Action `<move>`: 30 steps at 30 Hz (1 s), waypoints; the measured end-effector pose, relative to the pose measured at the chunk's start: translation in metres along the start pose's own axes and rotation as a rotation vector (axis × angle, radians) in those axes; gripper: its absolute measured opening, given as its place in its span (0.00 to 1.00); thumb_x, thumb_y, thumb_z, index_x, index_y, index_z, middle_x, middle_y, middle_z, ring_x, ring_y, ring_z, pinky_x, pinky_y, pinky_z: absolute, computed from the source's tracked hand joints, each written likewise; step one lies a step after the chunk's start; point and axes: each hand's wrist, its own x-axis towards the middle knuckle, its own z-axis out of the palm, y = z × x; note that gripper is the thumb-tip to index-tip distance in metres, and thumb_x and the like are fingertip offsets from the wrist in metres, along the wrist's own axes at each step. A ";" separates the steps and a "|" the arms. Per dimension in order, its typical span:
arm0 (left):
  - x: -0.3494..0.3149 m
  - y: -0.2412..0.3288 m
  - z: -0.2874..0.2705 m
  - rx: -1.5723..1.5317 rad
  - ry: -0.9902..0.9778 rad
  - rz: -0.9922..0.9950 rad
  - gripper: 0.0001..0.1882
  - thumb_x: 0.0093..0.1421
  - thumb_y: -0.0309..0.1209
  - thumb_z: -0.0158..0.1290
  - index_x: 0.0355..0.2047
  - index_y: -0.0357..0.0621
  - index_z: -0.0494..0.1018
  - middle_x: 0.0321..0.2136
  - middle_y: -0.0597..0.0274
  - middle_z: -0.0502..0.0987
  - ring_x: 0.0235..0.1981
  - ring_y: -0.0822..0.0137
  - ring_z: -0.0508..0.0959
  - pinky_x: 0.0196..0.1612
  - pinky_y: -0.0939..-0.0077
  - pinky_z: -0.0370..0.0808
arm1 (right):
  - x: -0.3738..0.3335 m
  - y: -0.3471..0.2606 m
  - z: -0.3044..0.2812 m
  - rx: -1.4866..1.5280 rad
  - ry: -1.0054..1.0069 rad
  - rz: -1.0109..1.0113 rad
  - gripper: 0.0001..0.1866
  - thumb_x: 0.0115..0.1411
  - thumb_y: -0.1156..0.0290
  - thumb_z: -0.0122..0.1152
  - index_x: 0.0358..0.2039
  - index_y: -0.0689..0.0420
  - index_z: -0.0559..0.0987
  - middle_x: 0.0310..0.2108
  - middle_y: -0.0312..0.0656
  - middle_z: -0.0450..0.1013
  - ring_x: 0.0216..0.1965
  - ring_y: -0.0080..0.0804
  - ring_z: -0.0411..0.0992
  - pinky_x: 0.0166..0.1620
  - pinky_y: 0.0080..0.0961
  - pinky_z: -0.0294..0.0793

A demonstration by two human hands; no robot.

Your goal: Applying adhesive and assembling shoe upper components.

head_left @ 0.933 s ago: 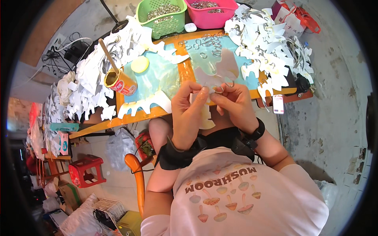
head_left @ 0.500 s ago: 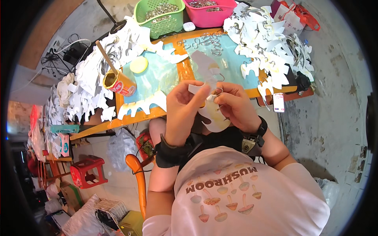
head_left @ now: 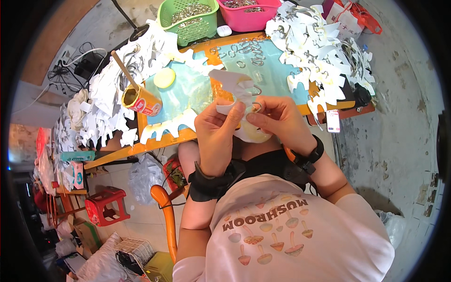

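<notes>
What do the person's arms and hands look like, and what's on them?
The left hand and right hand wear no gloves. A wide black cuff wraps the left wrist. A narrower black band circles the right. The pale shirt has short sleeves, leaving the forearms bare.

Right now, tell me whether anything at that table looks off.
At the right, a white piece hangs past the table edge. Metal rings lie scattered outside the baskets. Yellowish smears mark several pieces, including the held piece, possibly glue. Nothing looks clearly broken.
</notes>
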 end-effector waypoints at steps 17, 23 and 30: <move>-0.001 0.015 0.009 -0.367 -0.067 -0.360 0.13 0.62 0.32 0.58 0.39 0.34 0.73 0.25 0.66 0.75 0.25 0.79 0.74 0.35 0.86 0.73 | -0.009 0.008 -0.016 0.355 -0.067 0.136 0.04 0.59 0.72 0.64 0.30 0.57 0.79 0.24 0.28 0.72 0.19 0.10 0.62 0.21 0.10 0.57; -0.009 0.013 -0.004 0.008 -0.194 -0.328 0.17 0.63 0.29 0.56 0.49 0.33 0.69 0.33 0.61 0.76 0.30 0.75 0.73 0.35 0.83 0.71 | -0.010 0.008 -0.016 0.338 -0.093 0.154 0.06 0.60 0.70 0.63 0.34 0.59 0.80 0.25 0.28 0.72 0.20 0.10 0.62 0.22 0.10 0.58; -0.008 0.004 -0.005 0.024 -0.233 -0.260 0.09 0.64 0.28 0.55 0.40 0.34 0.74 0.30 0.66 0.77 0.29 0.81 0.74 0.31 0.88 0.71 | -0.015 0.010 -0.016 0.499 -0.041 0.153 0.08 0.62 0.70 0.61 0.37 0.62 0.77 0.29 0.30 0.73 0.25 0.12 0.67 0.27 0.10 0.62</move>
